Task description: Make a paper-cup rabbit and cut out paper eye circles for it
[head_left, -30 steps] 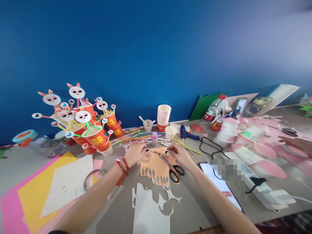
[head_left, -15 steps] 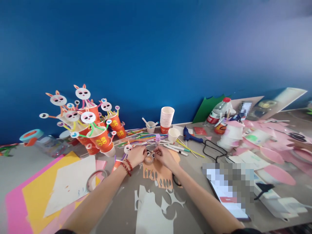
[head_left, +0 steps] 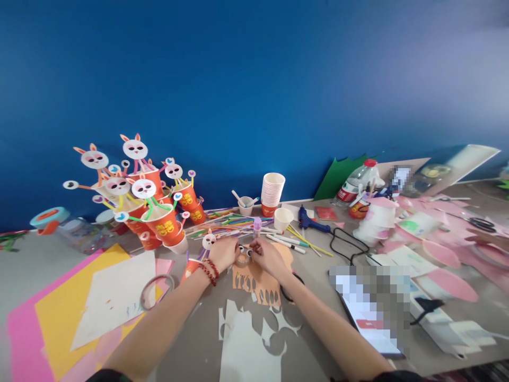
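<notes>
My left hand point(head_left: 225, 253), with a red bead bracelet on its wrist, is closed with its fingertips pinching the left edge of a small round face piece point(head_left: 243, 258). Dark eye-like spots on pale discs show on that piece. Opposite it, my right hand point(head_left: 267, 258) pinches the piece's right edge; its fingertips partly hide it. Beneath both hands lies an orange paper sheet point(head_left: 256, 284) with leaf-shaped cut-outs. Just behind my left wrist, a paper rabbit face point(head_left: 209, 240) stands on an orange cup point(head_left: 191, 269).
Finished-looking rabbit cups point(head_left: 165, 225) cluster at the left. Behind my hands are a purple-capped glue stick point(head_left: 257, 227), several markers point(head_left: 286, 244), a cup stack point(head_left: 272, 193) and a blue glue gun point(head_left: 314, 222). White paper scraps point(head_left: 250, 345) lie in front; a phone point(head_left: 358, 302) is at right.
My right fingertips have shifted slightly on the small round face piece. The left hand stays at its edge, and the whole view has moved a little.
</notes>
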Available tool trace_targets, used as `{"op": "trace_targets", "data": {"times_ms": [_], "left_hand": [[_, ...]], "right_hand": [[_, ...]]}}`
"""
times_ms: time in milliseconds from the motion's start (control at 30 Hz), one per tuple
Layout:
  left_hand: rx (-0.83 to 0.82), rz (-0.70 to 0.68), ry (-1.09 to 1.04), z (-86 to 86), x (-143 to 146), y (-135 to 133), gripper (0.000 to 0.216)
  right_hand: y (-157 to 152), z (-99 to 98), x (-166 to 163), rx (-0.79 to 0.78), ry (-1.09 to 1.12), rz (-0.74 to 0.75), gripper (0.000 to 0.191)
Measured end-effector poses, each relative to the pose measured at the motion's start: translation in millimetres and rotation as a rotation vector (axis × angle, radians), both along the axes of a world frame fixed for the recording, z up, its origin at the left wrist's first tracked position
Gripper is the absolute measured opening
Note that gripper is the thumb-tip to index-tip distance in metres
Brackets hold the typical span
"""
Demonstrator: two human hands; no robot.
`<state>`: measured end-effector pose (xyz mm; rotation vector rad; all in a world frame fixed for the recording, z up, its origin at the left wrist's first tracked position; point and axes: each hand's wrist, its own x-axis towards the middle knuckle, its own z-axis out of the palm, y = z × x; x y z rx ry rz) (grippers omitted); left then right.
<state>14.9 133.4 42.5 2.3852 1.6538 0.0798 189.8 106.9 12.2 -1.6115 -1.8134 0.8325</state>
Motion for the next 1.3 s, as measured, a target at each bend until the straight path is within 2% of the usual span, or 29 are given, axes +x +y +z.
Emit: {"op": "trace_targets", "data": {"times_ms": [500, 767, 1033, 1300], "left_hand": [[0.003, -0.018, -0.026, -1.2, -3.6, 0.9, 0.02], [0.011, -0.019, -0.02, -0.5, -2.4, -0.3, 0.019], [0.005, -0.006, -0.013, 3.8, -5.6, -0.8, 0.025], [-0.026, -0.013, -0.004, 0.7, -6.1, 1.7, 0.025]], "right_hand": [[-2.5, -7.0, -6.2, 0.031, -0.202, -0.032, 0.019], [-9.3, 0.8, -10.3, 0.076, -0.267, -0.048, 0.016], [-9.6, 12.7, 2.4, 0.152, -0.173, -0.067, 0.015], [-18.6, 11.6, 22.1, 0.176, -0.051, -0.057, 0.012]]}}
